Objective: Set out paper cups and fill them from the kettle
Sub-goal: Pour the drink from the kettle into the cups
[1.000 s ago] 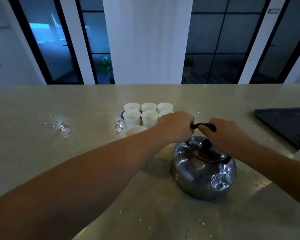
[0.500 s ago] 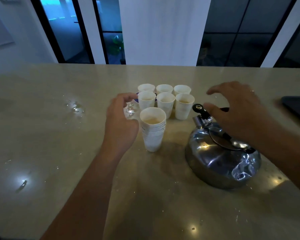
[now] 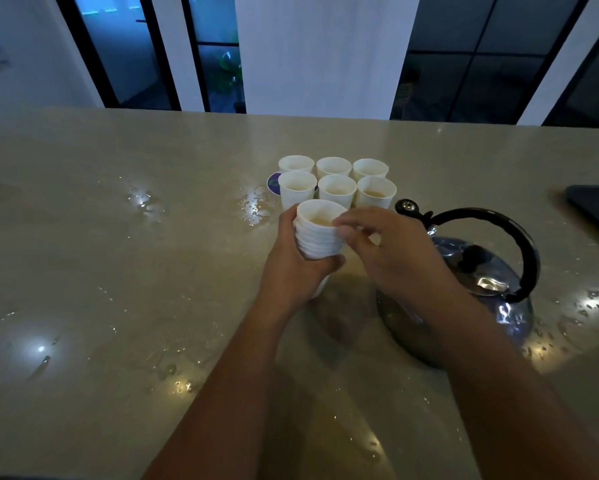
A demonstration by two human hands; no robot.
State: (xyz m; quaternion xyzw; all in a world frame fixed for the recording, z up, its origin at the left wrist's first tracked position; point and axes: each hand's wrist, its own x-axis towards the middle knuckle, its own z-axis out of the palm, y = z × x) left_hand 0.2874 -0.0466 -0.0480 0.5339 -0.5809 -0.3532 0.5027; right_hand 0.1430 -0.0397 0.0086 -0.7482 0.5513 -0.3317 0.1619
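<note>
On the wet stone counter [image 3: 118, 271], the stack of cups [image 3: 317, 233], ungripped half a second ago, is now gripped by the left hand [image 3: 298, 268]. Its top rim is pinched by the right hand [image 3: 388, 251], moved off the kettle [image 3: 471, 289]. Six filled cups [image 3: 336, 181] stand just behind.

The kettle [image 3: 478, 285] is shiny polished metal with a glossy black handle [image 3: 519, 244]. The cups [image 3: 336, 181] are matt white paper. The countertop [image 3: 118, 271] is smooth, glossy, wet stone.
</note>
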